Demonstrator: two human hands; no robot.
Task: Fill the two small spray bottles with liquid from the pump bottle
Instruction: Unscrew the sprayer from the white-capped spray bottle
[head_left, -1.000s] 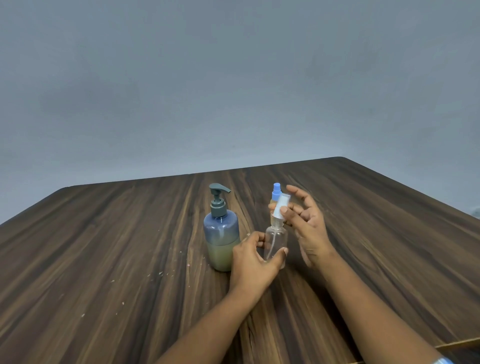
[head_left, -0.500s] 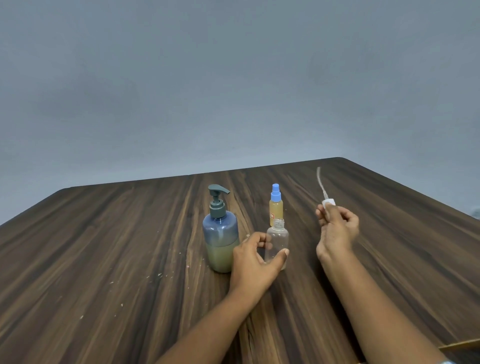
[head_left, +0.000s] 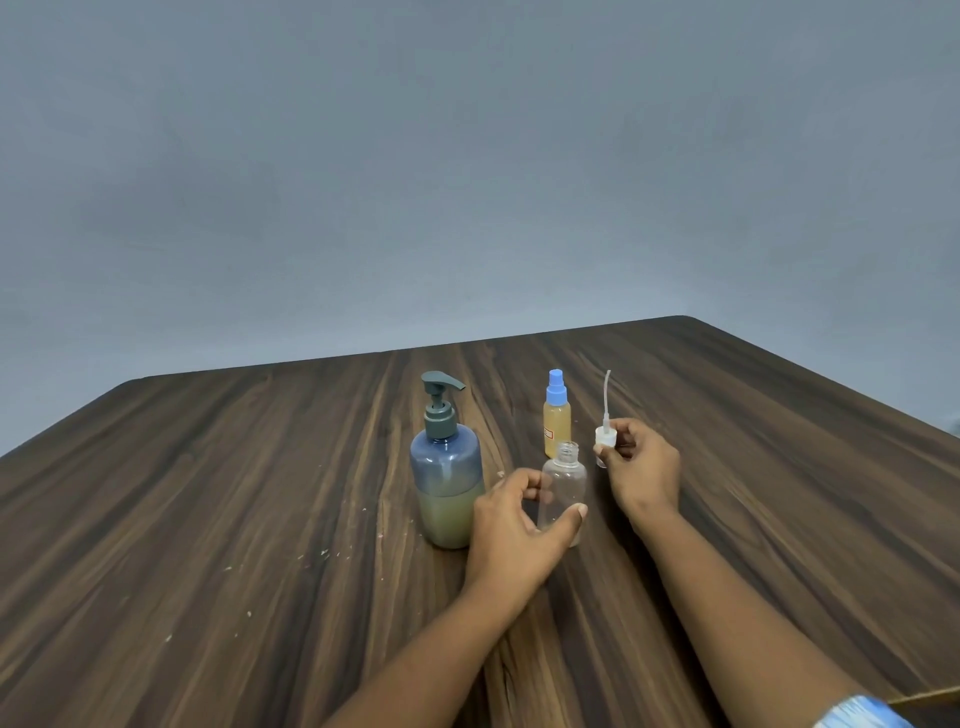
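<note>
From the head view, a dark wood-grain worktop (head_left: 208, 519) carries a pump bottle (head_left: 447, 467), upright, its nozzle pointing right, with pale crumbs scattered to its left. Behind the hands stands a blue-capped spray bottle (head_left: 557, 415) holding amber liquid. Just right of the pump bottle, the clear empty bottle (head_left: 562, 491) stands upright, neck open, long axis vertical; the left hand (head_left: 511, 525) wraps it, thumb and fingers pinching its body. The right hand (head_left: 641, 467), just beside it, pinches the white sprayer cap (head_left: 604, 441), its dip tube pointing up.
</note>
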